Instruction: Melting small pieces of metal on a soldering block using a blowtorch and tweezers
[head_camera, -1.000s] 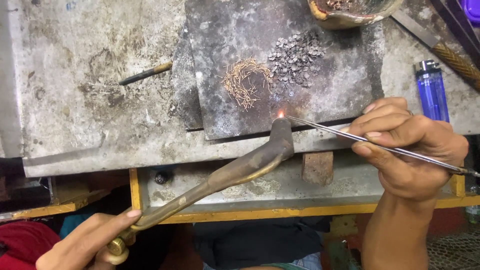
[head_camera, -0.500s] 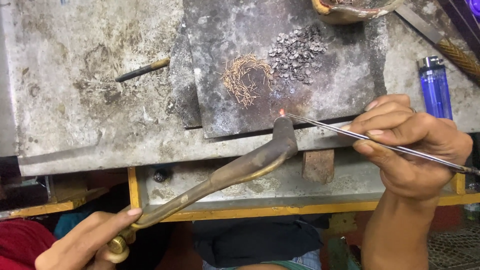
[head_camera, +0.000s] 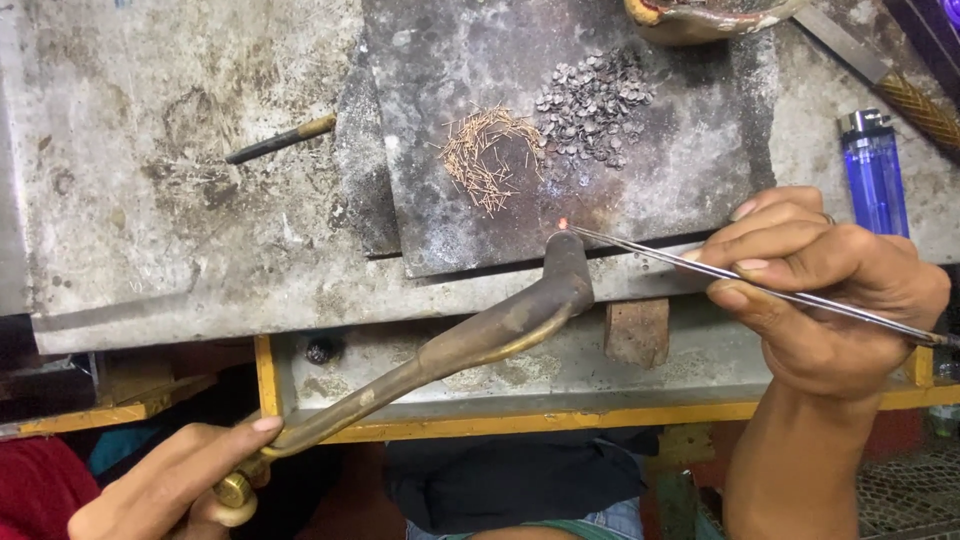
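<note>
My left hand (head_camera: 165, 490) grips the brass base of a curved metal torch (head_camera: 470, 345), whose nozzle points up at the near edge of a dark slab (head_camera: 690, 170). My right hand (head_camera: 830, 290) pinches long thin tweezers (head_camera: 660, 255). Their tip meets a tiny glowing red piece (head_camera: 562, 224) just above the torch's nozzle. On the slab lie a heap of thin copper-coloured wire bits (head_camera: 487, 155) and a heap of small grey metal pieces (head_camera: 592, 105).
A blue lighter (head_camera: 877, 170) lies on the grey bench right of the slab. A dark pencil-like tool (head_camera: 280, 139) rests at the left. A bowl's rim (head_camera: 690, 20) shows at the top. A wooden block (head_camera: 636, 332) sits under the bench edge.
The view has shifted slightly. The torch nozzle and tweezers stay together at the slab's near edge, and the glow at the tip is a little smaller.
</note>
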